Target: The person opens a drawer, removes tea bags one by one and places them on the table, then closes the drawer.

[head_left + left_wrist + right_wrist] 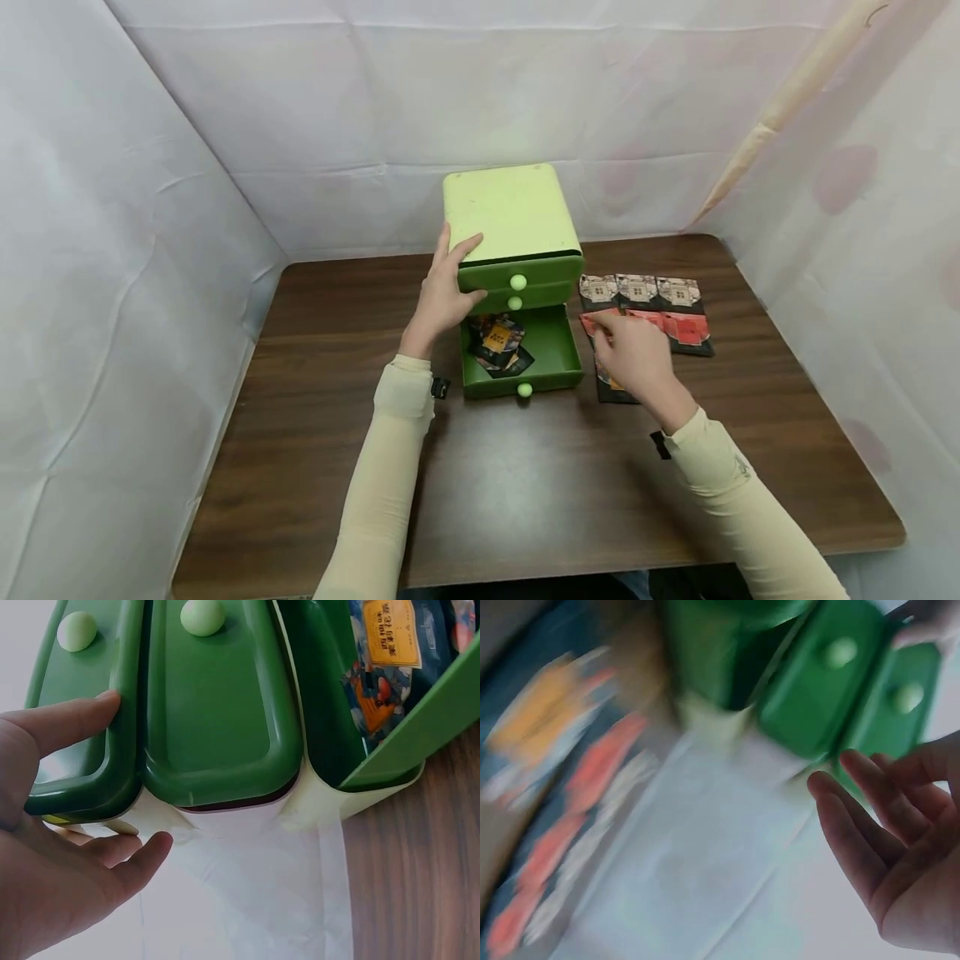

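A green drawer cabinet stands at the back of the table, its bottom drawer pulled out. Several dark sachets with orange labels lie at the drawer's left side. My left hand rests on the cabinet's left front corner. Its thumb touches the top drawer's front edge, its fingers spread over the side and top. My right hand hovers over flat sachets to the right of the drawer, fingers loosely bent and holding nothing; it partly hides the sachets beneath.
Dark sachets with pale pictures form a row right of the cabinet, with red-labelled sachets in front of them. An orange-labelled sachet lies nearest me. White cloth hangs behind the wooden table.
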A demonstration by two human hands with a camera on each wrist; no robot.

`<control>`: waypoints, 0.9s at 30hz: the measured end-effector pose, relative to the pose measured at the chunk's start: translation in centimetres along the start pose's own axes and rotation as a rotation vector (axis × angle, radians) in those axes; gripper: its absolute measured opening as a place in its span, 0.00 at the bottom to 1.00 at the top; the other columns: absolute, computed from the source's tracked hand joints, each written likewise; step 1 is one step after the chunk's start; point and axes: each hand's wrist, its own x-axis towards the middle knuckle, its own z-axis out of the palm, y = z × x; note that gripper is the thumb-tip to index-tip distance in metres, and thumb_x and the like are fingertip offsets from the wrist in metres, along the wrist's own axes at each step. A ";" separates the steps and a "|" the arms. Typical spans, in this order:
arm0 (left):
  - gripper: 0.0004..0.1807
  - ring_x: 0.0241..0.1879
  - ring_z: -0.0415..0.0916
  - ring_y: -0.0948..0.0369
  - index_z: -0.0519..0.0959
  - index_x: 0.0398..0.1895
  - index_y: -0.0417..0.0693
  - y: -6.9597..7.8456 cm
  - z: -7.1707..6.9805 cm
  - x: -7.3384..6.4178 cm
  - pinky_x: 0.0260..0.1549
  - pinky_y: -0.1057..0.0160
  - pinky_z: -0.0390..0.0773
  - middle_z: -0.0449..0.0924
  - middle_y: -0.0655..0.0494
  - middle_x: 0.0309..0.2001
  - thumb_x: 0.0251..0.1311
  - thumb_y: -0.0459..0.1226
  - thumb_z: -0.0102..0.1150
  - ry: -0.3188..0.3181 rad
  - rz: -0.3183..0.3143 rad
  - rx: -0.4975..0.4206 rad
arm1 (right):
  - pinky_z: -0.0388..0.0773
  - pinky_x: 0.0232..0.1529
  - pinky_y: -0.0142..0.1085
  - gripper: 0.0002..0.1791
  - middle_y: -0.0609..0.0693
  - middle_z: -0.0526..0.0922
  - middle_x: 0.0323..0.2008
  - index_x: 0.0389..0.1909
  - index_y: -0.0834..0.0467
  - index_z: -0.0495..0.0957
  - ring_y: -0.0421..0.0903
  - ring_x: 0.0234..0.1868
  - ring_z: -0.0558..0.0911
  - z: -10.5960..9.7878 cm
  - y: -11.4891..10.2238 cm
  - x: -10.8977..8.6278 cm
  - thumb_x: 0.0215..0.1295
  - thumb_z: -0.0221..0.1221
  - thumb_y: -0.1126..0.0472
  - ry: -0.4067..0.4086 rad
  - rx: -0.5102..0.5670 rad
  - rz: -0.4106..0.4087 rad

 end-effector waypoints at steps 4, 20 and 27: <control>0.49 0.22 0.75 0.62 0.60 0.73 0.72 0.1 -0.1 0.2 0.15 0.61 0.63 0.23 0.65 0.77 0.53 0.29 0.71 -0.006 0.007 0.005 | 0.54 0.07 0.33 0.15 0.46 0.75 0.15 0.51 0.55 0.83 0.39 0.07 0.59 1.1 -4.4 2.2 0.67 0.58 0.58 -0.144 0.014 -0.070; 0.48 0.69 0.59 0.55 0.58 0.74 0.74 0.4 -0.1 0.5 0.21 0.60 0.68 0.23 0.65 0.77 0.54 0.31 0.71 -0.015 0.026 0.021 | 0.74 0.22 0.42 0.24 0.52 0.80 0.31 0.54 0.56 0.80 0.50 0.26 0.79 8.5 -10.7 7.8 0.62 0.65 0.46 -0.649 -0.191 -0.060; 0.48 0.69 0.59 0.54 0.59 0.74 0.70 0.7 -0.4 0.4 0.23 0.61 0.70 0.24 0.63 0.77 0.54 0.31 0.71 -0.008 0.024 0.034 | 0.77 0.42 0.52 0.35 0.61 0.73 0.58 0.65 0.59 0.70 0.61 0.54 0.74 10.9 -10.6 8.3 0.61 0.65 0.45 -0.709 -0.289 -0.007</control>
